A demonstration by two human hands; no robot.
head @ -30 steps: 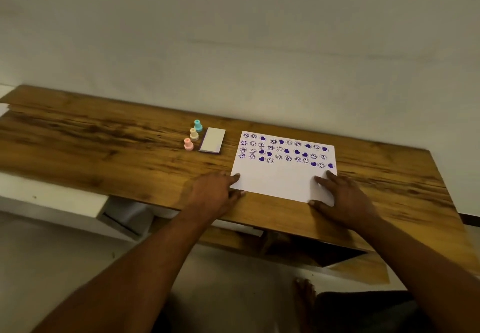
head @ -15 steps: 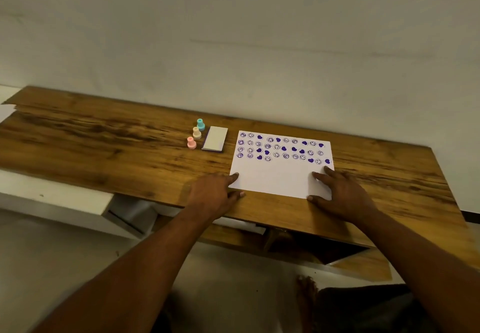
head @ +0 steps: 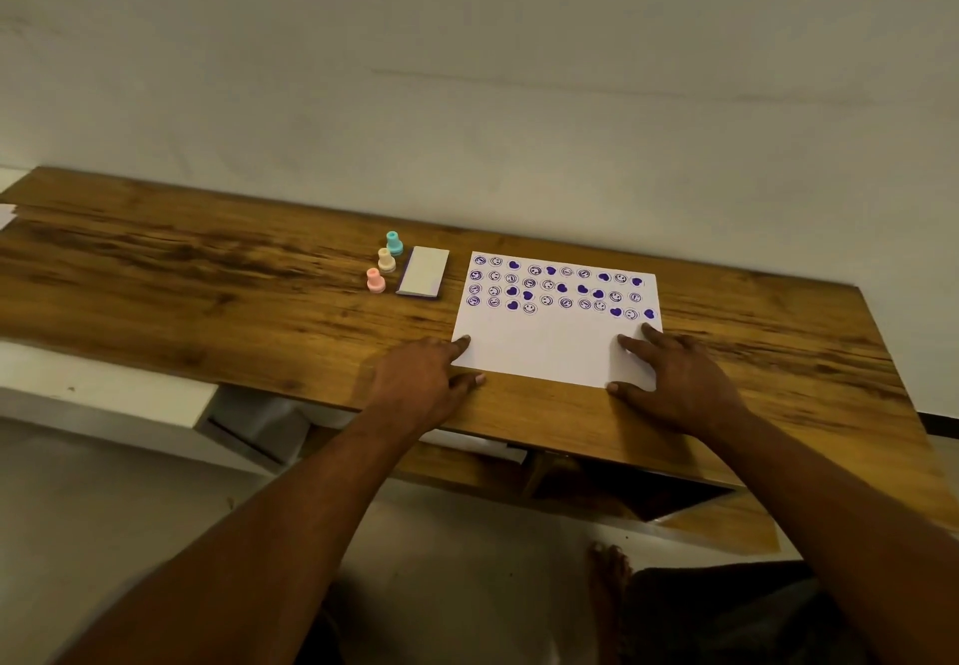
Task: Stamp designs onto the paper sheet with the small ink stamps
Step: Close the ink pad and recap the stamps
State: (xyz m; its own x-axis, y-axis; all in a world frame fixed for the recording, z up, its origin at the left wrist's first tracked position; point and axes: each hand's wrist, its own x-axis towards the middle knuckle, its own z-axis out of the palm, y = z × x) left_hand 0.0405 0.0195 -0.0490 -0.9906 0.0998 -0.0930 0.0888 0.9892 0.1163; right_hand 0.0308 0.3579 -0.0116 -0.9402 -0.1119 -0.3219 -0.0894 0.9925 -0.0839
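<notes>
Text, nos., brands: none legible anywhere.
Signs on paper sheet (head: 545,353): purple stamped marks only, upper half, approx. four rows.
Sign type a: smiley face in a ring, outline print.
Sign type b: solid heart, mixed in among the smileys.
Some ringed marks: too small to tell what's inside.
Colour: same purple for all marks.

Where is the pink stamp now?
In the head view the pink stamp stands on the wooden table, left of the paper sheet. It is the nearest of three stamps in a row, in front of the cream stamp, beside the ink pad.
</notes>
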